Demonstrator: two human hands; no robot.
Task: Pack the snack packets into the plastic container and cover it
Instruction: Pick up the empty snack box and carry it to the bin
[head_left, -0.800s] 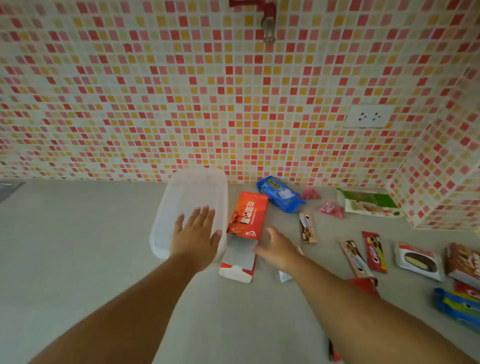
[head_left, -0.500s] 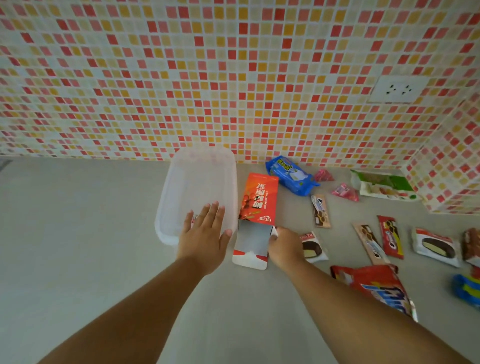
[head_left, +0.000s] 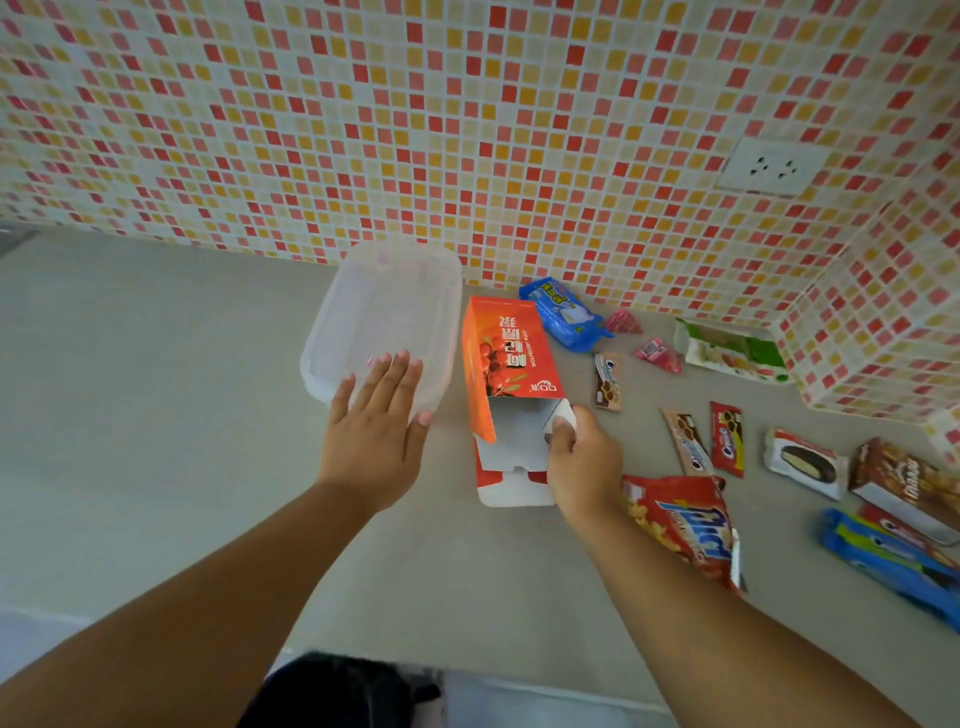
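A clear plastic container (head_left: 384, 306) with its lid on stands near the tiled wall. My left hand (head_left: 376, 421) rests flat on its near end, fingers straight. To its right lies an orange carton (head_left: 506, 353) with its near flap open. My right hand (head_left: 579, 457) pinches the carton's white side flap at the open end. Snack packets lie scattered to the right: a blue packet (head_left: 563, 312), a large red bag (head_left: 685, 525) beside my right forearm, two slim bars (head_left: 727, 436), and a white chocolate-pie packet (head_left: 802, 460).
The grey counter (head_left: 156, 415) runs left, and its front edge is close to my body. A tiled wall with a socket (head_left: 769, 166) closes off the back, and a tiled corner (head_left: 883, 312) the right. More packets, brown box (head_left: 909, 478) and blue pack (head_left: 893, 561), lie at far right.
My right hand has moved up along the carton and taken hold of its side flap. The carton's near end looks slightly lifted. The left hand stays on the container. The camera has tilted down.
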